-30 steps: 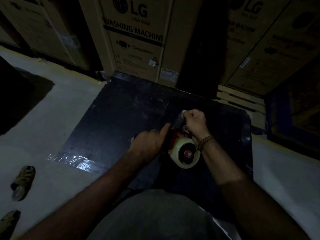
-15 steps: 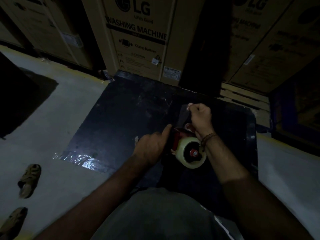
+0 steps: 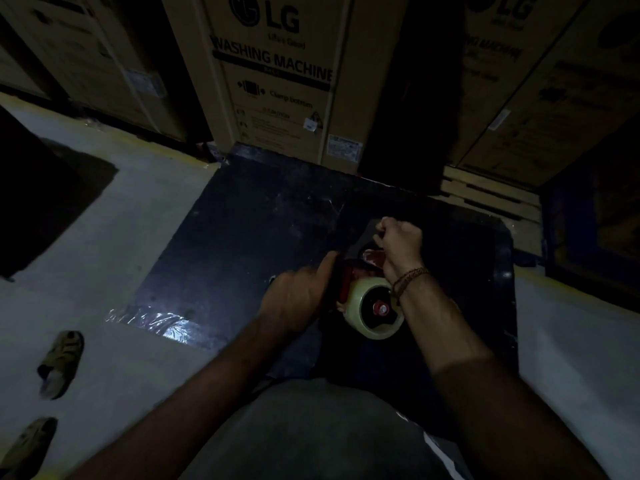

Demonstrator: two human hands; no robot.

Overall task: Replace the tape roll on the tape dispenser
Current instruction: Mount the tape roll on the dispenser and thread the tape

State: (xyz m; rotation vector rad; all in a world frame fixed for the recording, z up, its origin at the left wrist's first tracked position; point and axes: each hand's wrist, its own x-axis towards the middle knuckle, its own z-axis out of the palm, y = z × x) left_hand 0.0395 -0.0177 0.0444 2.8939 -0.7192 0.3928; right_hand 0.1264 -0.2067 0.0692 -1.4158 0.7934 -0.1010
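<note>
A red tape dispenser [image 3: 348, 280] rests over the black board [image 3: 263, 230], with a pale roll of clear tape [image 3: 369, 322] mounted on its red hub. My left hand [image 3: 298, 299] grips the dispenser body from the left, thumb pointing up along it. Just beyond the dispenser's front end, my right hand [image 3: 398, 242] is closed on the loose end of the tape, pinching it, and a clear strip runs back from it to the dispenser. A bead bracelet circles the right wrist. The dim light hides the dispenser's blade.
Large cardboard washing machine boxes [image 3: 277, 74] stand close behind the board. A wooden pallet [image 3: 491, 199] lies at the right rear. Two sandals [image 3: 60, 362] sit on the pale floor at the left. Shiny plastic film [image 3: 156, 322] covers the board's near left corner.
My right hand has drawn the tape end farther away from the dispenser, lengthening the clear strip. The left hand keeps its grip on the dispenser.
</note>
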